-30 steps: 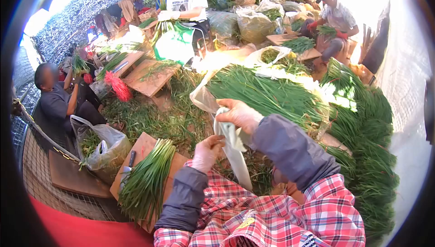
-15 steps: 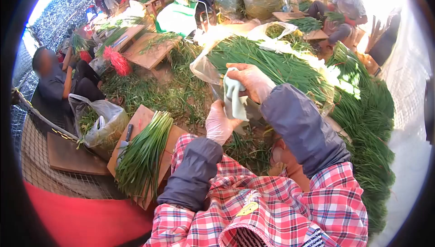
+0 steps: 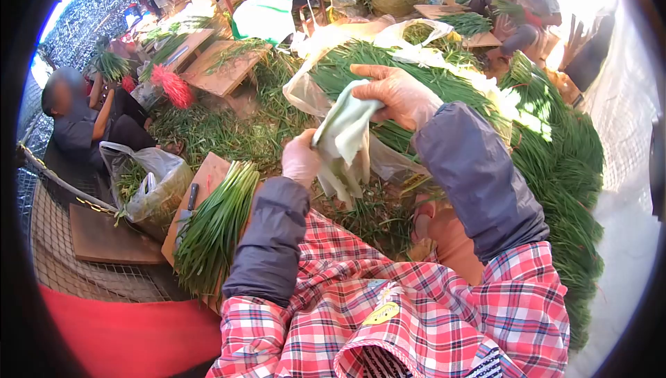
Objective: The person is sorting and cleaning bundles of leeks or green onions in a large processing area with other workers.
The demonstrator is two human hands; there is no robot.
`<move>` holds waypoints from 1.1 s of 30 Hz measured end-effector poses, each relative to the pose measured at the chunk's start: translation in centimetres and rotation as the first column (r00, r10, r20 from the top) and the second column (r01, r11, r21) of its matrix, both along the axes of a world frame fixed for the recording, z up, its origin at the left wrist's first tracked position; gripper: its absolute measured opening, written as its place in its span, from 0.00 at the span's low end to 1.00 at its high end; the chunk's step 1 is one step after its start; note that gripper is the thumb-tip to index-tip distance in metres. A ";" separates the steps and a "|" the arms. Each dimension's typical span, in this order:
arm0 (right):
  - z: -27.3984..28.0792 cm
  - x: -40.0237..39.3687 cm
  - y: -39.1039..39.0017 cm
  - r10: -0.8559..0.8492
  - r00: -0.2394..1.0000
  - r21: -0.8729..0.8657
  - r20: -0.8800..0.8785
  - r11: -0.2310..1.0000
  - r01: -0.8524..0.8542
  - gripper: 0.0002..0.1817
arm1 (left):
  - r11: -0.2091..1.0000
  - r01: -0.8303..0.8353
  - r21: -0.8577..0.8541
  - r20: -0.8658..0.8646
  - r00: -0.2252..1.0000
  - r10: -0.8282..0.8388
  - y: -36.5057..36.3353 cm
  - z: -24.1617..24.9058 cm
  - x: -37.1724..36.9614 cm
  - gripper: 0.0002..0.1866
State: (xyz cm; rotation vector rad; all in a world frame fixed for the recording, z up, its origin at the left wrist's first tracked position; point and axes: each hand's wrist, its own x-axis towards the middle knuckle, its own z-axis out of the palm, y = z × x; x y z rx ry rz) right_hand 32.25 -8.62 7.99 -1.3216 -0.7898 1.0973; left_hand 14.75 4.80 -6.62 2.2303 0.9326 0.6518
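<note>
So, 1 cloth [image 3: 347, 130]: pale green, thin, crumpled; L hand [image 3: 300, 161] fingers grasp left edge, R hand [image 3: 402, 97] pinches top. 1 knife [image 3: 192, 196], 1 leafy bunch [image 3: 214, 231] lwr left of cloth.

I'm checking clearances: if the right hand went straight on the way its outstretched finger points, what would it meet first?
Apart from the pale cloth it holds, the right hand would probably meet the clear plastic edging the green leaves, though depth is unclear and it might pass above.
</note>
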 end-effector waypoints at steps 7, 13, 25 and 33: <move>-1.3 2.9 -0.9 0.162 0.728 -0.242 0.666 0.970 0.005 0.22 | 0.997 0.066 0.045 -0.332 0.942 -0.047 4.5 6.5 -3.4 0.19; -1.3 1.3 -1.3 0.107 0.101 -0.125 0.989 0.973 0.197 0.12 | 0.990 -0.111 0.092 -0.171 0.977 0.126 8.9 7.7 -5.2 0.13; -2.7 1.1 -2.9 -0.049 0.505 -0.006 0.861 0.994 0.107 0.12 | 0.977 0.013 -0.211 0.274 0.961 0.046 5.3 10.7 -11.4 0.08; -11.7 -8.8 -15.6 0.828 0.087 -0.637 0.554 0.489 -0.595 0.18 | 0.916 0.083 -0.393 -0.371 0.897 -0.241 -10.4 4.9 -24.4 0.13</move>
